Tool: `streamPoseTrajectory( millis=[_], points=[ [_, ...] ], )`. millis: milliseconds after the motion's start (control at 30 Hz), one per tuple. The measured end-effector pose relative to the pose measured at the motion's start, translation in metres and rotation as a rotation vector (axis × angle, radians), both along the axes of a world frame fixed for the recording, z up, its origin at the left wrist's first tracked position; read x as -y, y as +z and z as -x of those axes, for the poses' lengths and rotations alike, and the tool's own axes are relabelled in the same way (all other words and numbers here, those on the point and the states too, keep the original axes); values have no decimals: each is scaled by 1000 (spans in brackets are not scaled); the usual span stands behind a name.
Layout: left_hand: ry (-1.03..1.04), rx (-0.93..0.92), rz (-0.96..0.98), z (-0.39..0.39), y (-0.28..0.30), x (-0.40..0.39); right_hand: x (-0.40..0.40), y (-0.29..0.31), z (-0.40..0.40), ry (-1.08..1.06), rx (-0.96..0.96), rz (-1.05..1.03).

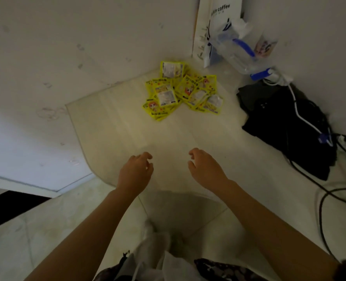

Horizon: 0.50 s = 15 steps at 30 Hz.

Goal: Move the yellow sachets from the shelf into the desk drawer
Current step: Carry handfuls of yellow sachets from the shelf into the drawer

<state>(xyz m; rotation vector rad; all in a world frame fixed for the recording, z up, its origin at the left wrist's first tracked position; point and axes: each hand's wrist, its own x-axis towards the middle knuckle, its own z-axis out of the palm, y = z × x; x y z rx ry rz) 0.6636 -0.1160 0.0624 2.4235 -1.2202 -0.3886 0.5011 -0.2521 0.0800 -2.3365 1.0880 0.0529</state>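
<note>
Head view: your left hand (pixel 134 171) and right hand (pixel 205 167) hover over the pale, smooth shelf (pixel 115 126), fingers loosely curled, holding nothing. Glossy, flat, square yellow sachets (pixel 181 92) lie in a loose overlapping heap well ahead near the wall corner, beside crumpled black fabric (pixel 285 126) draped with cables.

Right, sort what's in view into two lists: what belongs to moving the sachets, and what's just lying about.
Belongs to the job:
- yellow sachets, piled at the back of the shelf
- left hand and right hand, both empty, short of the pile

Just lying about:
- black cloth
- cables
- clear plastic bag
- white coffee bag
</note>
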Motion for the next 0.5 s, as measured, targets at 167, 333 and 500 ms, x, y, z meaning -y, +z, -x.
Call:
streamPoseTrajectory(
  millis=[167, 333, 500],
  points=[
    [-22, -8, -23, -47, 1, 43, 39, -3, -39, -17, 3, 7],
    [-74, -12, -104, -103, -3, 79, 71, -6, -87, -65, 0, 1],
    [-58, -114, -146, -145, -10, 113, 97, -11, -127, -114, -19, -51]
  ],
)
